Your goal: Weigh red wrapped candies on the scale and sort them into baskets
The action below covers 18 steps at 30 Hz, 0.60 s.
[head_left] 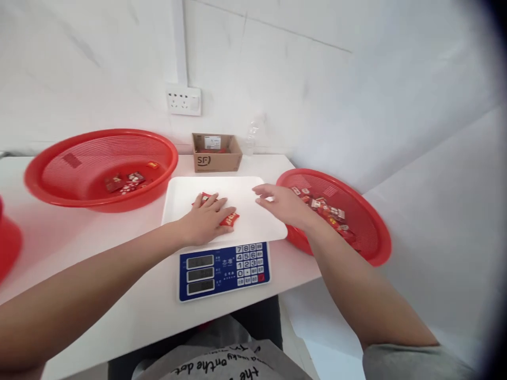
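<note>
My left hand lies with fingers spread over red candy packets on the white weighing pan of a digital scale. Parts of the packets show between and beyond the fingers; the palm hides the rest. Above the pan's right edge is my right hand, its thumb and fingers apart, with nothing seen in it. Just beyond its wrist a red plastic basket holds several red and brown packets.
Left of the scale stands a larger red basket with a few packets at its bottom. Behind the pan are a cardboard box and a clear plastic bottle against the wall. Another red container enters at the left edge.
</note>
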{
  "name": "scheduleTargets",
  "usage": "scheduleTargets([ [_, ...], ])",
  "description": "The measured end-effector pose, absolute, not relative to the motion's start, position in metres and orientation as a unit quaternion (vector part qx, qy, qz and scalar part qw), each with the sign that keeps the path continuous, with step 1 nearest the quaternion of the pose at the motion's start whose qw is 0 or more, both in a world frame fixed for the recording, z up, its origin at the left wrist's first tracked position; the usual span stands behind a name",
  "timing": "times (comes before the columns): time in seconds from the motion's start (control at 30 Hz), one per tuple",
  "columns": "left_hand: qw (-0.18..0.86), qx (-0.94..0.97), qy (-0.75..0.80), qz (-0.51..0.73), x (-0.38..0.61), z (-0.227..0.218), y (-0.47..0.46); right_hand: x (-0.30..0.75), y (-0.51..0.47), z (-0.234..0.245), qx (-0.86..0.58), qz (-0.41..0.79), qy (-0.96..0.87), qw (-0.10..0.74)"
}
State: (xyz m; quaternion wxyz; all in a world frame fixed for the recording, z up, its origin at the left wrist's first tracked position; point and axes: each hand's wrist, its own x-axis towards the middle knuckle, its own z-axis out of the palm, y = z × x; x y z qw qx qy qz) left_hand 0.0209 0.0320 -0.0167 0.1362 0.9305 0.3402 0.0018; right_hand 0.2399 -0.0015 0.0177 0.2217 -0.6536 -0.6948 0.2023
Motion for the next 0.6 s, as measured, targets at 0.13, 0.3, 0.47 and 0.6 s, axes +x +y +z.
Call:
scheduleTargets([
  [0.13,0.124,0.936,0.329,0.025,0.023,-0.025,0.036,0.311,-0.004,0.021,-0.745,0.132,-0.636,0.155],
  [0.3,0.1,0.932,0.34,0.068,0.026,-0.028,0.037,0.368,0.001,-0.005,-0.797,0.112,-0.592,0.038],
  [0.47,0.113,0.926,0.353,0.072,0.029,-0.021,0.034,0.371,0.014,-0.038,-0.785,0.133,-0.602,-0.063],
  [0.6,0.123,0.925,0.352,0.073,0.027,-0.018,0.031,0.364,0.025,-0.052,-0.794,0.102,-0.591,-0.103],
])
